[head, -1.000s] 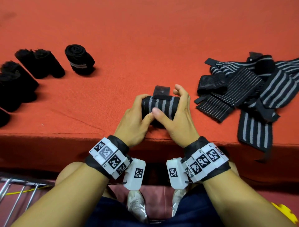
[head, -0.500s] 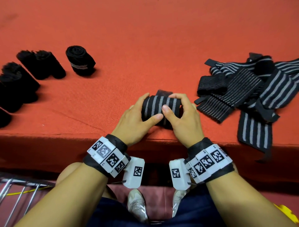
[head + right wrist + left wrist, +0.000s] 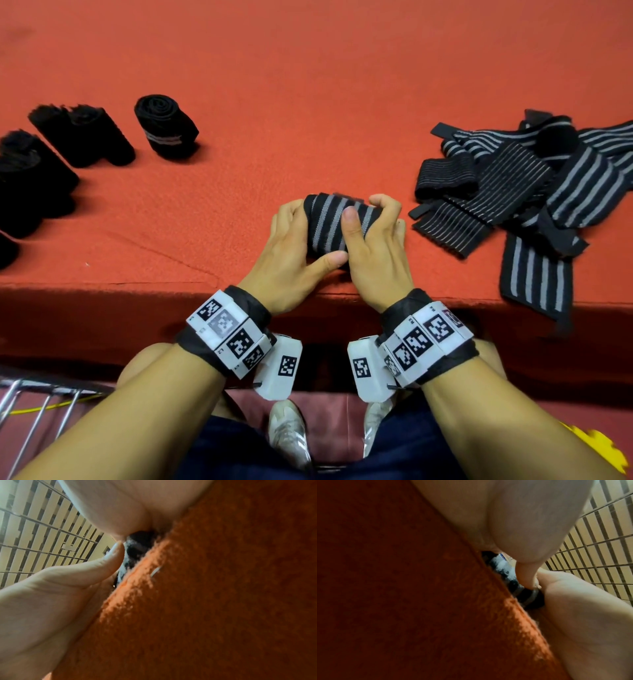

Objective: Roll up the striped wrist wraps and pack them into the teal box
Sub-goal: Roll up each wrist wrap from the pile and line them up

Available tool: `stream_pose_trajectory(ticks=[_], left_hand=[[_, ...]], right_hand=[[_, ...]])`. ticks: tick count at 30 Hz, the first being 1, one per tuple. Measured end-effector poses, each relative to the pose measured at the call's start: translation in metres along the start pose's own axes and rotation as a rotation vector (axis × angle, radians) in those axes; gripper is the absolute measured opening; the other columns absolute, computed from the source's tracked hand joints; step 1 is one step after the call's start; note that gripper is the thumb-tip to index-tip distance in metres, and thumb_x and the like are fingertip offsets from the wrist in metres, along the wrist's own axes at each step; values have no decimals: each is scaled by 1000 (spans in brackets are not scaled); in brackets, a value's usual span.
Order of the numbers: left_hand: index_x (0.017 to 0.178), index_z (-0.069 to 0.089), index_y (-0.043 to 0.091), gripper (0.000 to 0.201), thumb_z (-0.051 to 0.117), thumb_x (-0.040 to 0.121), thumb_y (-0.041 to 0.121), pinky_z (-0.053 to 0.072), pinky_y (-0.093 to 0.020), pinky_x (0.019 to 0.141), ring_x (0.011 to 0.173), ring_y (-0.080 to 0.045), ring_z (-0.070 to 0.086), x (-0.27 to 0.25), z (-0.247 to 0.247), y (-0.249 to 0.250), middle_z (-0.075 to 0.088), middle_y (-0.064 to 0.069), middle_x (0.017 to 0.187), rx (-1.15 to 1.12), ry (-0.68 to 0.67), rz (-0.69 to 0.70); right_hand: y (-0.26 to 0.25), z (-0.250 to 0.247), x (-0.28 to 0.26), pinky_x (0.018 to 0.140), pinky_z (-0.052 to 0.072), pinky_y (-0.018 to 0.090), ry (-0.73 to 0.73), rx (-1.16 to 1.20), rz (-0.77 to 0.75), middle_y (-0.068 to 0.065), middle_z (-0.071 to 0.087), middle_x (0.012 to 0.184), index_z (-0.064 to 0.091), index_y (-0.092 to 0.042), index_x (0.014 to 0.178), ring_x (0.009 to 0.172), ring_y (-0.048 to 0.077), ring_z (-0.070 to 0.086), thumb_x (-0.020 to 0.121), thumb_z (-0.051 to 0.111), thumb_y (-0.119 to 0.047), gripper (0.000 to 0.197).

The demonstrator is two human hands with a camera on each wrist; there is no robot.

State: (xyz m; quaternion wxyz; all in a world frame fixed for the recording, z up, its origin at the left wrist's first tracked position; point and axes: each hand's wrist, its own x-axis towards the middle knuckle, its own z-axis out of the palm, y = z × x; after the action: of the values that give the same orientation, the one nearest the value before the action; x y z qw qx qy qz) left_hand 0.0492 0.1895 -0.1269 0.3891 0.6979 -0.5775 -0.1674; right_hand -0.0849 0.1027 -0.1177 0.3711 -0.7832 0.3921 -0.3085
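Head view: the flap seen sticking out behind the striped roll [image 3: 337, 228] earlier is now tucked in. Left hand [image 3: 291, 253] and right hand [image 3: 375, 255] grip it, fingers curled, at the near edge of the red surface [image 3: 308, 85]. About six finished rolls [image 3: 166, 126] sit at left, a loose wrap pile [image 3: 524, 185] at right. Left wrist view: thumb on the roll [image 3: 508, 574]. Right wrist view: thumb touching the roll [image 3: 137, 545].
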Motion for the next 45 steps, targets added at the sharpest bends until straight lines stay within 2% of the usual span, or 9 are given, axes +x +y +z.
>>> stream_pose_trajectory(ticks=[4, 9, 12, 18, 24, 32, 35, 40, 45], left_hand=[[148, 34, 20, 78, 68, 86, 53, 38, -23, 111, 132, -3, 43, 1, -4, -1, 45, 6, 140, -83, -38, 39], [154, 25, 16, 87, 73, 85, 37, 37, -34, 114, 136, -11, 44, 0, -5, -1, 44, 2, 147, -30, 26, 28], [157, 10, 30, 100, 79, 85, 27, 44, -30, 105, 121, -12, 57, -5, -6, 4, 51, 11, 135, -86, 79, -42], [142, 39, 38, 69, 70, 81, 53, 51, -37, 96, 105, -8, 63, -1, -10, 4, 60, 14, 123, -101, 81, -62], [139, 45, 43, 73, 67, 74, 65, 48, -33, 103, 113, 1, 60, 3, -17, -2, 60, 21, 125, -168, 26, -97], [144, 45, 33, 93, 94, 66, 25, 43, -30, 109, 123, -5, 54, 3, -18, -3, 56, 12, 133, -118, 23, -1], [135, 53, 36, 80, 91, 66, 42, 47, -29, 103, 117, -8, 59, 0, -18, -3, 62, 18, 123, -190, 44, -14], [122, 55, 39, 58, 76, 72, 59, 51, -44, 97, 107, -10, 63, 3, -14, 0, 66, 18, 111, -184, 12, -57], [130, 48, 32, 78, 68, 66, 73, 49, -43, 94, 111, -14, 51, 2, -10, 3, 55, 19, 116, 9, -32, -79]], right_hand=[[-1, 3, 1, 99, 36, 36, 19, -47, 10, -7, 43, 121, 31, -20, 133, 119, 16, 36, 82, 16, -80, 80], [-1, 4, 2, 103, 37, 41, -6, -95, -6, -3, 43, 128, 27, -16, 137, 122, 20, 37, 81, 17, -81, 86], [1, 0, 0, 104, 35, 35, 3, -24, -45, -6, 39, 126, 28, -19, 141, 121, 15, 38, 81, 35, -77, 84], [12, -21, 1, 110, 39, 28, -138, 125, -248, -3, 40, 128, 53, -30, 134, 123, -1, 44, 79, 66, -54, 60], [13, -21, 3, 90, 45, 20, -89, 86, -194, -14, 57, 108, 62, -34, 121, 103, 1, 58, 80, 64, -58, 48], [13, -25, 10, 82, 49, 26, -47, 8, -78, -12, 71, 87, 67, -27, 100, 86, 2, 64, 92, 51, -57, 35], [11, -26, 9, 85, 48, 36, -55, -5, -16, -13, 68, 88, 61, -25, 105, 88, 8, 64, 103, 41, -54, 35], [11, -24, 4, 87, 39, 30, -92, -1, -75, -13, 60, 116, 41, -35, 137, 105, 8, 57, 96, 29, -67, 53], [12, -20, 0, 85, 45, 34, -75, -83, -131, -12, 59, 117, 46, -42, 129, 101, 10, 58, 92, 29, -72, 51]])
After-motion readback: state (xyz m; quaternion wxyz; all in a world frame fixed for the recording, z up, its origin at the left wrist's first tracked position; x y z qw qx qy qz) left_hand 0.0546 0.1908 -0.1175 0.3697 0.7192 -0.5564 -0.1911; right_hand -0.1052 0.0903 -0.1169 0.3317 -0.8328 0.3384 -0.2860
